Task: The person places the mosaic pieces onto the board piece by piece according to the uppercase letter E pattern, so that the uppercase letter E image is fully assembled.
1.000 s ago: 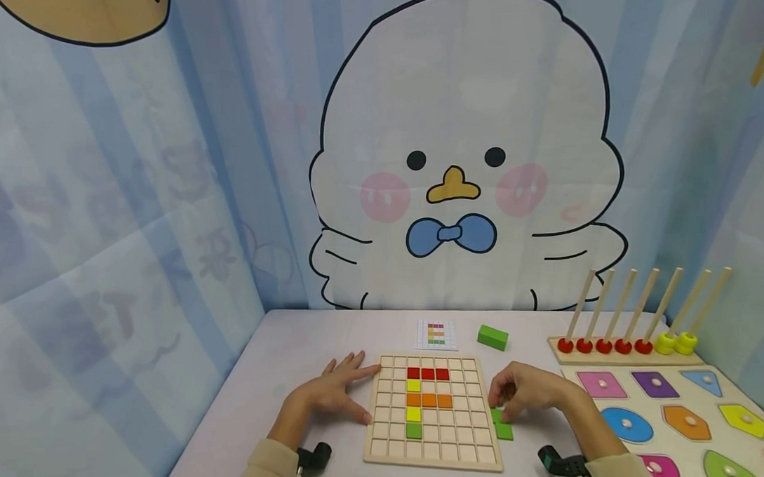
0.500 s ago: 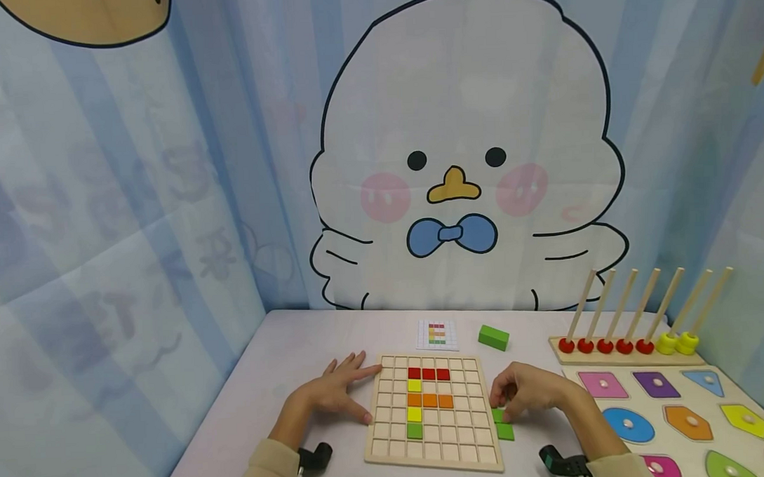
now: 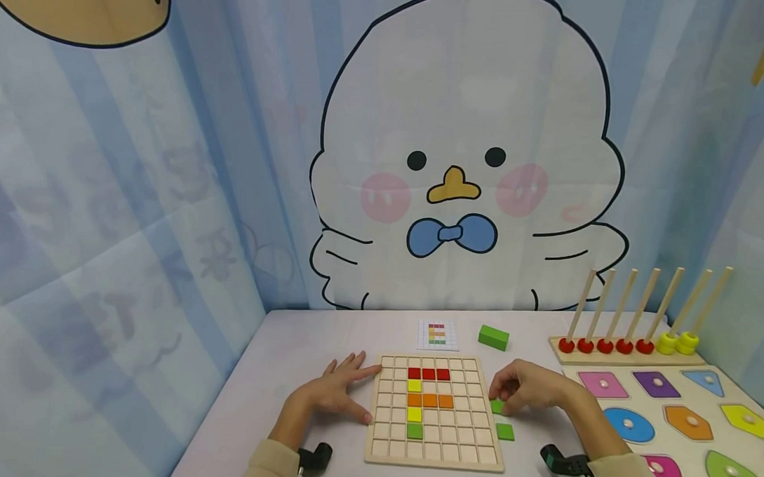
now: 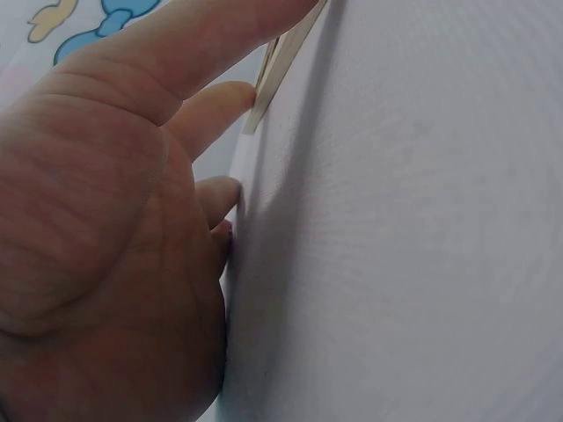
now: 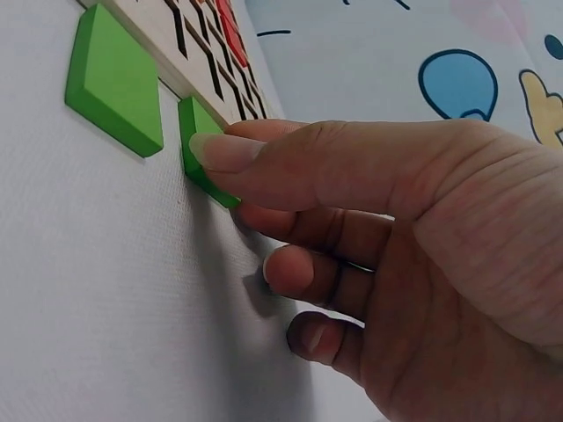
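My left hand lies spread on the table, with index finger and thumb against the left edge of a wooden grid board. On the board sit red tiles, yellow tiles, orange tiles and one green tile. Beside the board's right edge, my right hand pinches a green square tile between thumb and fingers, and the thumb hides part of it. A second green tile lies flat on the table just nearer to me.
Behind the board lie a pattern card and a green block. At the right stand a rack of pegs with red and yellow beads and a shape puzzle board. A printed curtain hangs behind the table.
My right hand has risen slightly with the pinched green tile, and a gap now shows between it and the other green tile. The left hand has stayed still.
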`<move>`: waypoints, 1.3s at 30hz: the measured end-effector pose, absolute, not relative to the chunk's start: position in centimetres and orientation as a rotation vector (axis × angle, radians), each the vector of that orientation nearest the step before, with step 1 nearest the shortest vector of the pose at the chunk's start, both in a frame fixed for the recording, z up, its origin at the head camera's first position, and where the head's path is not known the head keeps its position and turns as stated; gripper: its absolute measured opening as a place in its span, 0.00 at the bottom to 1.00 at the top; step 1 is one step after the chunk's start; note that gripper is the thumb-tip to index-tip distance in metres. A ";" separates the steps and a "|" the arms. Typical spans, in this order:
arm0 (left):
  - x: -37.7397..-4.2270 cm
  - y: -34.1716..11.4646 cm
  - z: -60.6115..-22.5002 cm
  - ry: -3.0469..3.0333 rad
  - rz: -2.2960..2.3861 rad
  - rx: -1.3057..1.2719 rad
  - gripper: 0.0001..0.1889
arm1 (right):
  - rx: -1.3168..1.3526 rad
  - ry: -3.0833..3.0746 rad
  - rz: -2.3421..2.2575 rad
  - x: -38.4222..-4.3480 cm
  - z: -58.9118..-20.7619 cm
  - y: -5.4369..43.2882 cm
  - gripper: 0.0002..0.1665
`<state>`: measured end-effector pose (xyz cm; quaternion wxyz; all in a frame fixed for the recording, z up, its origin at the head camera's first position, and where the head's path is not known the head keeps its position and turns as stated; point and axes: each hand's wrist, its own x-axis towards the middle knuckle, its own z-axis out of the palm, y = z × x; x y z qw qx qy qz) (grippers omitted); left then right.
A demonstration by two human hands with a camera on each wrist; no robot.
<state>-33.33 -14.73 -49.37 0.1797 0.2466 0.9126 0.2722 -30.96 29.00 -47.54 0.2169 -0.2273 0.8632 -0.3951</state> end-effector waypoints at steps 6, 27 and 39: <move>-33.3 -14.8 -49.3 2.581 0.766 0.698 0.53 | -0.616 2.413 -1.097 -31.0 -47.6 29.0 0.11; -33.4 -14.7 -49.3 2.579 0.759 0.703 0.53 | -0.634 2.380 -1.185 -31.1 -47.5 28.9 0.05; -33.5 -14.8 -49.5 2.586 0.758 0.695 0.53 | -0.682 2.428 -1.394 -30.9 -46.8 27.1 0.13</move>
